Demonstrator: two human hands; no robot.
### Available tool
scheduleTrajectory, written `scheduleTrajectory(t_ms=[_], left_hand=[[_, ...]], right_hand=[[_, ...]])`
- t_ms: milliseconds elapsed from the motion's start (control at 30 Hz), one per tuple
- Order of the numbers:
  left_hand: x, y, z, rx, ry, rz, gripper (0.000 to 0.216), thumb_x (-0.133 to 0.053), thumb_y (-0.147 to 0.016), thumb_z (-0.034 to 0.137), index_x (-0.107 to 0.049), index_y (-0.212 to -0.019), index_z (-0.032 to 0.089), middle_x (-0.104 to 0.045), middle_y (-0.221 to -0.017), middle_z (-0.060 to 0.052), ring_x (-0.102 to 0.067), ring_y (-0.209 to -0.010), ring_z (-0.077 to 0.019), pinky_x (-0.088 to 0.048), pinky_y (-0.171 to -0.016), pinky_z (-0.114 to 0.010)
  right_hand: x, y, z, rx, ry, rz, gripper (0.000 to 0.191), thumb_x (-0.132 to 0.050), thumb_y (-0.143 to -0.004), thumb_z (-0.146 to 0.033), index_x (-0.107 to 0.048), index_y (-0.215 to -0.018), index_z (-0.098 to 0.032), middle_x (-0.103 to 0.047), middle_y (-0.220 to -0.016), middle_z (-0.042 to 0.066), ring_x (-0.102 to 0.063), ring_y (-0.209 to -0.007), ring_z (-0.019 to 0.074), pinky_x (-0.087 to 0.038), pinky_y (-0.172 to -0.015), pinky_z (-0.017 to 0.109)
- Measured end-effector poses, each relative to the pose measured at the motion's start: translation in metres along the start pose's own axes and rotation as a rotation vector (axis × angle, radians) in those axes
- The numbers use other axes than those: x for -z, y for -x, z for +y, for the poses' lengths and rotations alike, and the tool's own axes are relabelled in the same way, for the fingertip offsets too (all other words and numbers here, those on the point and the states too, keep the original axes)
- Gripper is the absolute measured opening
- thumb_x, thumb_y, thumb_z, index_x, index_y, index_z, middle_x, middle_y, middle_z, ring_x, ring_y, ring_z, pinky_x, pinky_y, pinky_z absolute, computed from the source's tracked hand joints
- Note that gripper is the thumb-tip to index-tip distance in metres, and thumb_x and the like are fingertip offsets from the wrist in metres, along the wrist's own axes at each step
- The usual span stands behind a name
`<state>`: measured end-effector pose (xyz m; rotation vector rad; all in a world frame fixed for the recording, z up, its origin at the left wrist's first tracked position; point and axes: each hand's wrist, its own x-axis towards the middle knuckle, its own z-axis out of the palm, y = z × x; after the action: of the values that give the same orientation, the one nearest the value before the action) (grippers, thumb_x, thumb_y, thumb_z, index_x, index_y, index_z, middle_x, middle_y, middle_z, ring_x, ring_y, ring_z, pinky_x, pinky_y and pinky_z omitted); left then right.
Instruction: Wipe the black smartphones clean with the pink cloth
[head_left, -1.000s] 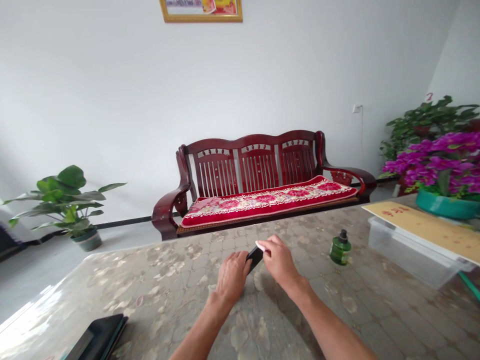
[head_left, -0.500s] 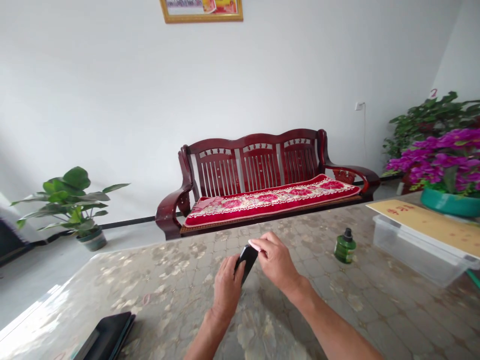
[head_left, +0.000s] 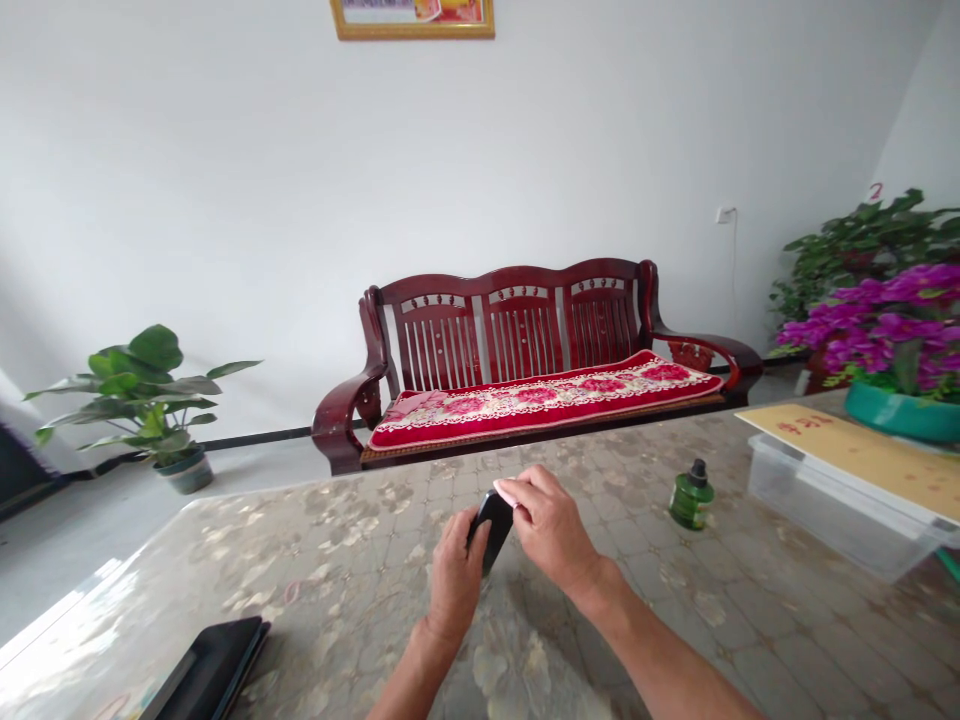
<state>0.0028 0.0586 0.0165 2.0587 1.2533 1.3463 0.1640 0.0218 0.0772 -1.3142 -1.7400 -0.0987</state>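
A black smartphone (head_left: 496, 535) is tilted upright above the table, with my left hand (head_left: 455, 572) wrapped around its lower left side. My right hand (head_left: 549, 522) is closed in a pinch at the phone's top edge. A small whitish-pink piece of thin material (head_left: 505, 491) shows at its fingertips and touches the phone's upper corner; whether it is tissue or cloth I cannot tell. The palm side of both hands is hidden.
A green bottle with black cap (head_left: 691, 495) stands on the patterned tabletop (head_left: 360, 560), right of my hands. Black wallet-like case (head_left: 206, 670) lies front left. A clear plastic box (head_left: 825, 500) under a tan folder (head_left: 855, 455) and purple flowers (head_left: 900, 330) are at right.
Both hands stay at the phone, and the right fingertips remain at its top corner with barely any shift. The view has moved very slightly.
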Motion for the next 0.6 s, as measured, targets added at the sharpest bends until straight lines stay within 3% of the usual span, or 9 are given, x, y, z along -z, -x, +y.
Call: scheduleTrajectory(t_ms=[100,333,467,600], left_hand=[[-0.001,0.002,0.000,0.035,0.024,0.021,0.025,-0.045,-0.091,0.038,-0.062,-0.097,0.020,-0.067,-0.086,-0.005,-0.063,-0.079,-0.0214,-0.050,-0.074,-0.033],[0.006,0.002,-0.005,0.085,0.084,0.052,0.026,-0.048,-0.088,0.040,-0.061,-0.099,0.019,-0.068,-0.086,-0.003,-0.063,-0.078,-0.0200,-0.050,-0.072,-0.031],[0.020,-0.012,-0.001,0.024,0.031,-0.033,0.023,-0.054,-0.083,0.034,-0.063,-0.099,0.019,-0.067,-0.081,0.000,-0.062,-0.073,-0.0178,-0.049,-0.070,-0.028],[0.042,-0.031,0.018,0.024,-0.121,-0.208,0.020,-0.058,-0.082,0.026,-0.065,-0.100,0.022,-0.068,-0.077,0.002,-0.063,-0.069,-0.0158,-0.045,-0.066,-0.023]], right_hand=[[0.001,0.000,0.000,-0.007,0.010,0.008,0.047,-0.046,-0.076,0.003,-0.070,-0.105,-0.025,-0.060,-0.092,0.004,-0.058,-0.088,0.0170,-0.047,-0.081,0.027],[-0.010,0.002,0.019,-0.198,-0.063,0.060,0.039,-0.049,-0.077,-0.003,-0.073,-0.100,-0.023,-0.063,-0.087,0.003,-0.061,-0.080,0.0151,-0.048,-0.075,0.025],[-0.014,-0.003,0.015,-0.270,-0.156,0.056,0.030,-0.052,-0.080,-0.008,-0.074,-0.095,-0.022,-0.064,-0.084,0.004,-0.061,-0.075,0.0155,-0.048,-0.071,0.026],[-0.016,-0.006,0.007,-0.274,-0.231,0.049,0.026,-0.055,-0.081,-0.012,-0.075,-0.095,-0.021,-0.065,-0.083,0.004,-0.061,-0.076,0.0160,-0.048,-0.071,0.026]])
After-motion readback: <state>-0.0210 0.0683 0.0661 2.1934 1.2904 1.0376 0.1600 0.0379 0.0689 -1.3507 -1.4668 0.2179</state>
